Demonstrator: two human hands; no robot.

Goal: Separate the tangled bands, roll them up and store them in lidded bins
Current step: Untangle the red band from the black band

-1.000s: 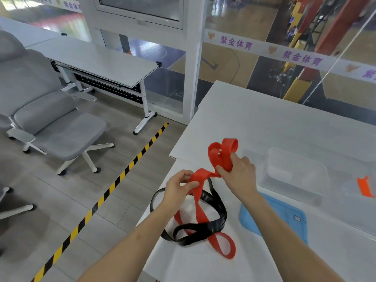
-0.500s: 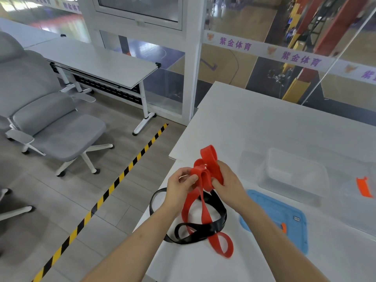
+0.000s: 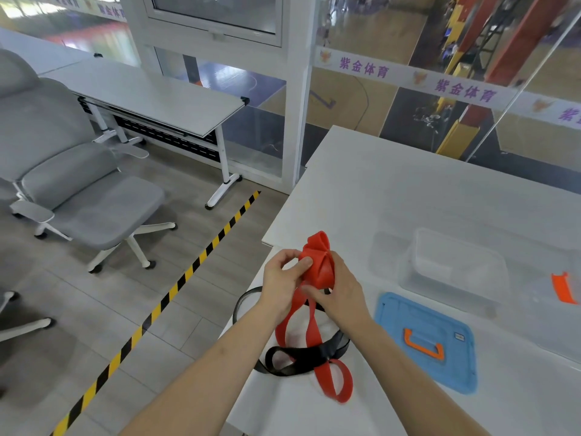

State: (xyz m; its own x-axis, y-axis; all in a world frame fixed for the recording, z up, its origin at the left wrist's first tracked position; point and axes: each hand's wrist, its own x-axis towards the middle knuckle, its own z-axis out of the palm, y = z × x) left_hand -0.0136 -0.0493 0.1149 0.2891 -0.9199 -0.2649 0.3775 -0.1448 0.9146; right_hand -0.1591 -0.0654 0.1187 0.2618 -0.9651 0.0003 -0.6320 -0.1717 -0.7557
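A red band (image 3: 317,265) is partly wound into a bunch above the white table's (image 3: 393,190) near-left corner. My left hand (image 3: 281,284) pinches the bunch from the left, and my right hand (image 3: 341,294) grips it from the right. The band's loose loops hang down and pass through a black band (image 3: 301,357) that lies on the table, so the two stay tangled. A clear bin (image 3: 452,269) stands open to the right. Its blue lid (image 3: 427,341) with an orange handle lies flat in front of it.
A second clear bin with an orange latch (image 3: 562,287) sits at the right edge. Left of the table the floor has a yellow-black stripe (image 3: 163,303), a grey chair (image 3: 78,196) and a folding desk (image 3: 151,99). Glass walls stand behind.
Both hands came together and wound more of the red band into the bunch. The hanging loop shortened and slid nearer the black band.
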